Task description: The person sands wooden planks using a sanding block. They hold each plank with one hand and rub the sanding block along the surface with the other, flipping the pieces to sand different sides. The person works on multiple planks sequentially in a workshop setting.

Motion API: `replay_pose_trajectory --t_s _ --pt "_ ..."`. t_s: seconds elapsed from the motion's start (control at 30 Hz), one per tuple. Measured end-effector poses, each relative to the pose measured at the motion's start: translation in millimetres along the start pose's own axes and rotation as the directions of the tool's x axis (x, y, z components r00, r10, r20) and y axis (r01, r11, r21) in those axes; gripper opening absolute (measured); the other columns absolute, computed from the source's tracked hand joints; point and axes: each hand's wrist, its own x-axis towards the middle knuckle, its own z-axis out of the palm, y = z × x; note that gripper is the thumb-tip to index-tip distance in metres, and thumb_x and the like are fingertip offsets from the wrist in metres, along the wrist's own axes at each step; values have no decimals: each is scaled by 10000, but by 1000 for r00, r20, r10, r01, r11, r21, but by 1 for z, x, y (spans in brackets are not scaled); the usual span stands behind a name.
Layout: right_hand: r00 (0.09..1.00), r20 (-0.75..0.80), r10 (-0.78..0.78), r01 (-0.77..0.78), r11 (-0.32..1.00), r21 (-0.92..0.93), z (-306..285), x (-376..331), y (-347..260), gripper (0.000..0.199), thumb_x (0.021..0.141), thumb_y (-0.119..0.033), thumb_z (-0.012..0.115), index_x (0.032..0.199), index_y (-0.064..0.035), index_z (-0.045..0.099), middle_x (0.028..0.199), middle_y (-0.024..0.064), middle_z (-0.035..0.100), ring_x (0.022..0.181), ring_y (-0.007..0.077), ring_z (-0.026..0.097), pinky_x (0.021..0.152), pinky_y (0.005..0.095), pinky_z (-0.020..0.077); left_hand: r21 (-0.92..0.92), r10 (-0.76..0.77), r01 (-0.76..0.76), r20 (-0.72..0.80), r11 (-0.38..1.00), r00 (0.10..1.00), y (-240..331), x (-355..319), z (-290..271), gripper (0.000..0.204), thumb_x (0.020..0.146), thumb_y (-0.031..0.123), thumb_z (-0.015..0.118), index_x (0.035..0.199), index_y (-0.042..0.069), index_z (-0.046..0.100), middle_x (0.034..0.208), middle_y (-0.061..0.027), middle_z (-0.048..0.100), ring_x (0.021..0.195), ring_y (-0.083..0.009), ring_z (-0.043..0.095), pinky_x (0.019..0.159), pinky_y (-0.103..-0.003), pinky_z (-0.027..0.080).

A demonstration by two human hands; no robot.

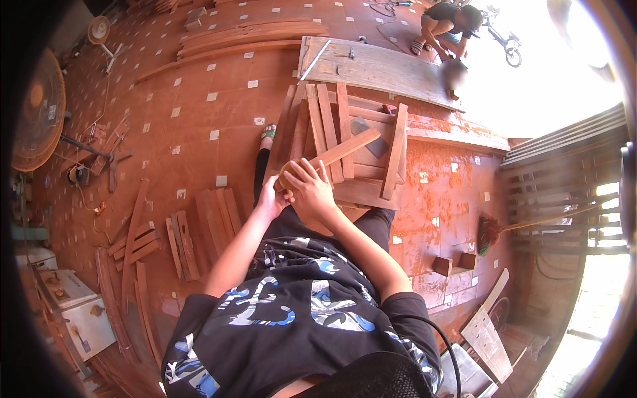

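Observation:
A light-brown wooden slat (352, 144) points away from me to the upper right over a pile of boards. Its near end is between my two hands. My left hand (271, 200) is closed around this end from the left side. My right hand (310, 187) presses over the top of it with the fingers somewhat spread. Something tan shows at the wood beneath the fingers, too covered to make out. Under the slat lie reddish wooden boards (316, 119) and a panelled wooden frame (395, 156), with a dark grey flat piece (369, 136) on it.
Beyond the boards lies a long weathered plank (378, 69), with a crouching person (446, 30) at its far right end. Timber pieces (215, 215) are on the tiled floor to my left, near a standing fan (38, 109). A broom (491, 232) and an open wooden box (456, 265) are at right.

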Motion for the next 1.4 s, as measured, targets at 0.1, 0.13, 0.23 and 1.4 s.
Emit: replay_pose_trajectory --t_s 0.1,0.13,0.23,1.4 --pt "995 -29 100 -103 988 -113 -16 3 17 596 832 -86 615 1418 -195 616 1565 74 478 1493 321 378 1224 643 207 37 61 -63 50 997 997 0 -7 6 344 1030 409 506 1066 84 616 828 -80 626 638 -170 540 671 -371 507" --pt "988 -53 145 -152 975 -163 -21 3 26 584 839 -100 617 1416 -193 618 1559 80 482 1493 324 377 1228 639 199 58 91 -95 71 994 993 1 -11 11 320 1027 386 525 1072 82 613 851 -85 635 647 -171 554 687 -370 519" --pt "955 -176 237 -263 955 -141 -27 -7 49 587 847 -58 605 1423 -172 613 1550 99 488 1487 356 376 1217 645 224 96 281 -292 117 951 953 -1 -17 13 247 1011 293 585 1119 72 606 938 -90 648 733 -182 634 759 -360 558" --pt "995 -90 38 -43 998 -55 -5 -13 2 483 842 -64 613 1313 -148 677 1448 70 612 1371 312 545 1044 471 470 326 288 -273 2 905 958 -4 -8 9 309 1071 414 544 1143 120 607 908 -49 653 654 -129 616 647 -310 562"
